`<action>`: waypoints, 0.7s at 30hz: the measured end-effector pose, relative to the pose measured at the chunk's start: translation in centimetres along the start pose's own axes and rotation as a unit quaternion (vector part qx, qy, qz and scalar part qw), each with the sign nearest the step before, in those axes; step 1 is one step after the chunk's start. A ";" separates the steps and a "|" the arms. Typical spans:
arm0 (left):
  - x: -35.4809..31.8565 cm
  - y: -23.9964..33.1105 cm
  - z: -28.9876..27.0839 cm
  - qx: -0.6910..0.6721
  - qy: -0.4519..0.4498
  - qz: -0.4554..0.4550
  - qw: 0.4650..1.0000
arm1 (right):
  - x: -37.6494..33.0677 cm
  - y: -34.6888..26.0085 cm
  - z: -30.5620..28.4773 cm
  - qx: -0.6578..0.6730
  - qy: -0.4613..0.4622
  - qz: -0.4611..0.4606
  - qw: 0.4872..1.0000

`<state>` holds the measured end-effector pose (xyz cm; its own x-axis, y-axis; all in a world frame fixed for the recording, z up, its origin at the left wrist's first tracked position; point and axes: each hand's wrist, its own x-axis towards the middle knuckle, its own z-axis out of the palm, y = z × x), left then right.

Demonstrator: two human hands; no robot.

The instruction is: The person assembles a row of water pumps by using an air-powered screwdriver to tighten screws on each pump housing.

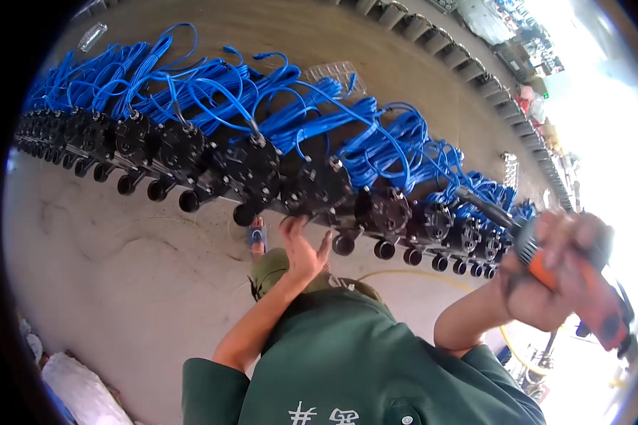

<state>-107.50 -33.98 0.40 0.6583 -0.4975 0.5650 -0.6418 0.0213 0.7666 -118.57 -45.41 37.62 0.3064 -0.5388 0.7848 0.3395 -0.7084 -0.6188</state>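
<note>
My right hand (pixel 546 276), raised at the right, is wrapped round an orange and black power screwdriver (pixel 594 312). The tool is blurred, and its dark nose (pixel 485 209) points left toward the row of black units. My left hand (pixel 306 256) reaches up to the near side of one round black housing (pixel 315 185). Its fingers are apart, with the fingertips against the housing's lower edge or just below it. More housings, such as one with screws round its face (pixel 388 211), stand side by side, each with a short black pipe stub (pixel 385 249) toward me.
Bundles of blue cable (pixel 290 124) lie behind the housings on a brown table (pixel 446 92). Clear plastic trays (pixel 337 73) rest among them. A line of grey cylinders (pixel 443 42) runs along the far edge. A yellow hose (pixel 432 278) crosses the floor; a white sack (pixel 78 389) lies lower left.
</note>
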 end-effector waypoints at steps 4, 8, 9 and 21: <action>-4.0 1.5 2.8 -0.042 -0.134 -0.136 0.981 | -2.7 -2.7 -4.5 0.056 -0.002 -0.029 0.998; -4.7 -0.2 5.3 0.053 -0.108 -0.088 0.989 | -5.9 -1.3 -5.3 0.044 0.030 0.058 0.997; -4.9 0.2 5.4 0.050 -0.105 -0.098 0.988 | -6.8 -0.6 -5.0 0.047 0.052 0.090 0.993; -5.6 0.7 6.7 0.079 -0.069 -0.100 0.989 | -14.2 11.4 -0.1 0.205 -0.079 0.283 0.933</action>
<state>-114.33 -36.99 -4.27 0.7246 -0.5925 0.3520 -0.5655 -0.2192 0.7951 -119.17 -45.91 19.42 0.6561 -0.6775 0.3325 0.3856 -0.0779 -0.9194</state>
